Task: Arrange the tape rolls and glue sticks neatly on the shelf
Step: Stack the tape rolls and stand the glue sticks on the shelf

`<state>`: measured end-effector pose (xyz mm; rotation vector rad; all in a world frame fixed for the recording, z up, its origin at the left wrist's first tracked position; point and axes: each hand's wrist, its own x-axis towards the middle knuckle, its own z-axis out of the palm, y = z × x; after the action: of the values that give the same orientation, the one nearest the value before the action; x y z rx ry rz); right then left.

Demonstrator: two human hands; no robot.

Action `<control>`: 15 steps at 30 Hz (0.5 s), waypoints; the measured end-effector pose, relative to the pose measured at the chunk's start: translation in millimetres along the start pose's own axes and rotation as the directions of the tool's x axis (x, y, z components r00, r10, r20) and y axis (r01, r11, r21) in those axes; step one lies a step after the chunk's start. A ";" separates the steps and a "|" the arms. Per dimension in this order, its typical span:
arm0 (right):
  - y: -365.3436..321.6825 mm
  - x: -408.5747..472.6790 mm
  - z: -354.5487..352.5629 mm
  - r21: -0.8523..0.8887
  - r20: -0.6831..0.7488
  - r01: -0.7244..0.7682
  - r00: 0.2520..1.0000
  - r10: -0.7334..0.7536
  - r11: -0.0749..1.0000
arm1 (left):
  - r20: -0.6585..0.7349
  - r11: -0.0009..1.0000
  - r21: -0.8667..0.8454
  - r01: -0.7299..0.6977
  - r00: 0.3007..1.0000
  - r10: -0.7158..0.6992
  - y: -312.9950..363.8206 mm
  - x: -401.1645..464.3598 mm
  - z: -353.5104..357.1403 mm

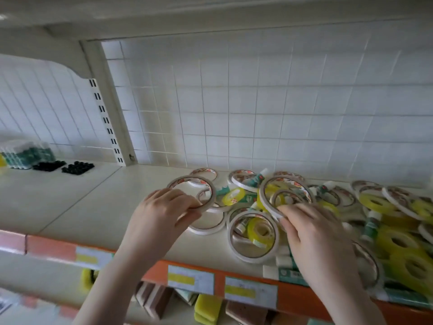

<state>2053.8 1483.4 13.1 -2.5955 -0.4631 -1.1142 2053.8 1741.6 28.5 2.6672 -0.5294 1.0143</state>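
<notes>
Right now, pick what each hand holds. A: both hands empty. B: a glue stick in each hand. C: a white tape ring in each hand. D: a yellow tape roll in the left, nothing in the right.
C: the left hand pinches a thin white tape ring, and the right hand grips another white tape ring above the jumbled pile.

A single head-worn wide-angle view looks forward and slightly down at the shelf (98,198) from close range, facing its tiled back wall (257,109); edges curve.
</notes>
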 end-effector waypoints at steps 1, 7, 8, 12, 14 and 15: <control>-13.6 2.9 4.8 0.006 -0.006 0.011 1.000 -0.011 1.000 | -0.002 1.000 -0.002 0.020 1.000 -0.020 -10.6 -5.9 -8.7; -124.7 18.3 49.5 0.020 -0.050 0.054 0.997 -0.053 0.998 | -0.010 0.995 0.040 0.093 0.996 -0.092 -103.9 -57.1 -68.8; -148.0 20.5 59.7 0.028 -0.051 0.060 0.997 -0.059 0.998 | -0.013 0.994 0.046 0.100 0.995 -0.100 -124.1 -67.4 -80.3; -247.4 31.5 103.1 0.065 -0.042 0.109 0.993 -0.107 0.992 | 0.019 0.986 0.112 0.120 0.992 -0.123 -207.4 -108.2 -125.4; -293.5 39.4 122.7 0.095 -0.015 0.114 0.993 -0.113 0.989 | 0.033 0.983 0.123 0.134 0.990 -0.139 -245.6 -126.1 -145.6; -315.0 44.4 131.2 0.104 0.000 0.117 0.993 -0.118 0.988 | 0.036 0.982 0.123 0.145 0.988 -0.150 -263.8 -134.5 -155.4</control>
<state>2043.2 1827.0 -1.5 -2.5104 -0.6656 -1.0880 1977.9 2067.3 26.7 2.7919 -0.2820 0.9735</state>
